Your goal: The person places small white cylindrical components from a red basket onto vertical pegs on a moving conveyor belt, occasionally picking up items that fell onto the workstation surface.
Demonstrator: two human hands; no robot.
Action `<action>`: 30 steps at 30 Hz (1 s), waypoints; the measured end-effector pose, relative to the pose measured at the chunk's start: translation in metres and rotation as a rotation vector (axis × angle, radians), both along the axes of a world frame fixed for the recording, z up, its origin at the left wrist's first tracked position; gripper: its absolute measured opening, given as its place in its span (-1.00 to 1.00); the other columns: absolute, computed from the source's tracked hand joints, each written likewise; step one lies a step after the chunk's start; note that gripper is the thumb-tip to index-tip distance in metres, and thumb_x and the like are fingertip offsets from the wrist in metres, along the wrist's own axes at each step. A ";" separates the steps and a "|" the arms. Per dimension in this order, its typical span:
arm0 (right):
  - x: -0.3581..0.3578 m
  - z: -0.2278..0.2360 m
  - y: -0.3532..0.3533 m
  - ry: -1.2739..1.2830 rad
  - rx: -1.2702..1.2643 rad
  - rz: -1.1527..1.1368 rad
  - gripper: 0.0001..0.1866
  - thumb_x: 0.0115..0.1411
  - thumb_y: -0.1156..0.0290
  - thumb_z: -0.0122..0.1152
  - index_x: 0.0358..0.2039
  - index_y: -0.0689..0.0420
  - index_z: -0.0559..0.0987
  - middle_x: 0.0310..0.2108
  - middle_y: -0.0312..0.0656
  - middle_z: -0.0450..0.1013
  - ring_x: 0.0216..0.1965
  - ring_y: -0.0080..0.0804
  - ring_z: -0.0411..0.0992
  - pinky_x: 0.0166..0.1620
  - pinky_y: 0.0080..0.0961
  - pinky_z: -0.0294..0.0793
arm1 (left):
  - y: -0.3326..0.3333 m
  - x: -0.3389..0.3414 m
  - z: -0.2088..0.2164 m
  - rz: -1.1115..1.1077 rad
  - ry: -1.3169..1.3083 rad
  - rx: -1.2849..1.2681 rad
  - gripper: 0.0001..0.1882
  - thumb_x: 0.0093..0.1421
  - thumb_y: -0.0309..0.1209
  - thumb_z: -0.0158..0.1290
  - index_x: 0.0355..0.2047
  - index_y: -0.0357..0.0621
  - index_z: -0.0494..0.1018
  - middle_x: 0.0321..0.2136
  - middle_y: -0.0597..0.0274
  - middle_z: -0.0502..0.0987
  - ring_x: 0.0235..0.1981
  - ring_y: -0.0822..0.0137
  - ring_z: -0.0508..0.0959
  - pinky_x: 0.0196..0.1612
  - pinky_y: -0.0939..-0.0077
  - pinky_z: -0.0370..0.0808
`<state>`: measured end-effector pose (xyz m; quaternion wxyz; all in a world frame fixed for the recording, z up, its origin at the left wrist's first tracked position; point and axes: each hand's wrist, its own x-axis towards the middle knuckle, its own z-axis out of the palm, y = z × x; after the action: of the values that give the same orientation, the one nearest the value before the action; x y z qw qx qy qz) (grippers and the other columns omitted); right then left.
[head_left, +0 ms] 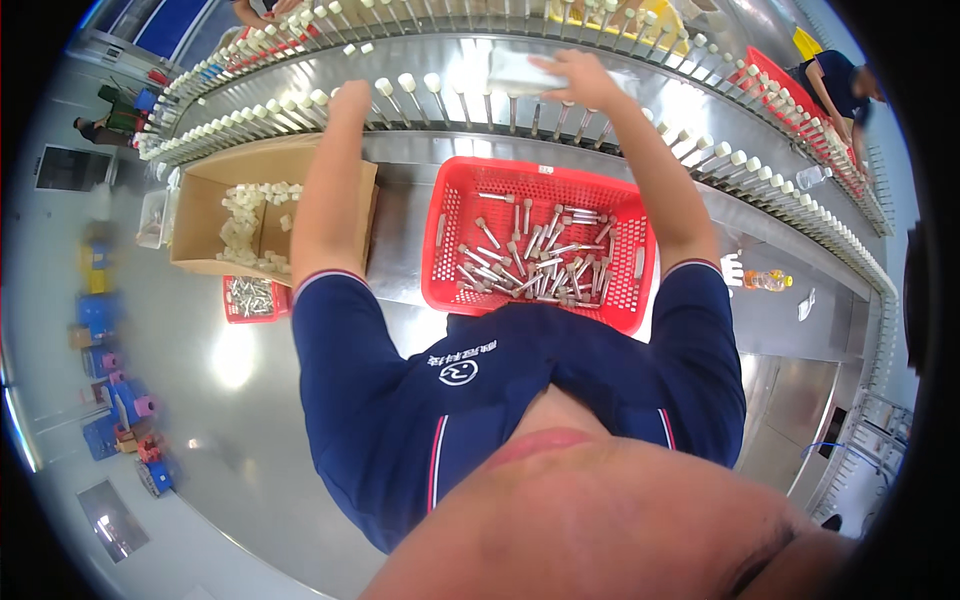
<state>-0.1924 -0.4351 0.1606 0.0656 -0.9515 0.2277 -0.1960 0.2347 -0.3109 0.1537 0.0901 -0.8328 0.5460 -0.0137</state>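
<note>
My left hand point(350, 102) is at the near row of upright thin metal rods with white block-shaped caps point(406, 83). Its fingers are curled closed and mostly hidden behind the back of the hand, so what they hold cannot be made out. Over the same row, farther right, my right hand point(585, 80) reaches with fingers apart and nothing visible in it. Below and beside that hand stand several bare-topped rods point(513, 113). A shiny whitish patch point(512, 72) lies behind its fingertips; I cannot tell whether it is plastic or glare.
A red perforated basket point(432, 240) with metal pieces stands before me. Left of it is a cardboard box point(190, 235) of white blocks; a smaller red basket point(240, 316) sits below. A bottle point(768, 281) lies at right. Another person point(838, 85) works at far right.
</note>
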 end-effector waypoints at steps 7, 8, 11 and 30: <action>-0.042 -0.007 0.015 0.156 0.027 -0.076 -0.26 -0.11 0.08 0.32 0.16 -0.32 0.32 -0.24 -0.19 0.34 -0.13 -0.20 0.30 -0.06 -0.26 0.23 | 0.137 -0.108 -0.098 -0.011 0.911 -0.393 -0.66 -0.02 -0.33 0.08 -0.21 -0.18 0.53 -0.18 -0.05 0.52 -0.17 0.10 0.53 -0.07 0.31 0.43; -0.064 -0.011 0.013 0.169 0.065 -0.100 -0.26 -0.11 0.09 0.32 0.15 -0.31 0.32 -0.25 -0.18 0.34 -0.13 -0.20 0.30 -0.07 -0.26 0.23 | 0.167 -0.130 -0.107 -0.170 0.925 -0.456 -0.75 0.03 -0.38 0.08 -0.33 -0.29 0.53 -0.41 0.11 0.53 -0.49 0.38 0.51 -0.44 0.49 0.46; -0.117 -0.016 0.012 0.135 0.036 -0.178 -0.27 -0.11 0.03 0.31 0.14 -0.31 0.34 -0.28 -0.18 0.34 -0.15 -0.19 0.31 -0.10 -0.26 0.25 | 0.246 -0.184 -0.101 0.194 1.055 -0.409 -0.89 -0.06 -0.55 0.06 -0.47 -0.30 0.51 -0.54 0.20 0.49 -0.58 0.42 0.52 -0.50 0.54 0.51; 0.051 0.021 0.003 0.058 -0.131 0.075 -0.26 -0.08 0.02 0.28 0.18 -0.31 0.29 -0.21 -0.10 0.35 -0.14 -0.13 0.32 -0.07 -0.26 0.27 | 0.230 -0.284 -0.129 0.459 1.973 -0.224 -0.80 0.15 -0.40 0.08 -0.22 -0.17 0.45 -0.40 0.23 0.54 -0.48 0.40 0.54 -0.41 0.52 0.49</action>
<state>-0.1418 -0.4316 0.1818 0.0036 -0.9669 0.1806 -0.1801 -0.0497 -0.0814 0.0246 -0.4782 -0.5610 0.1996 0.6456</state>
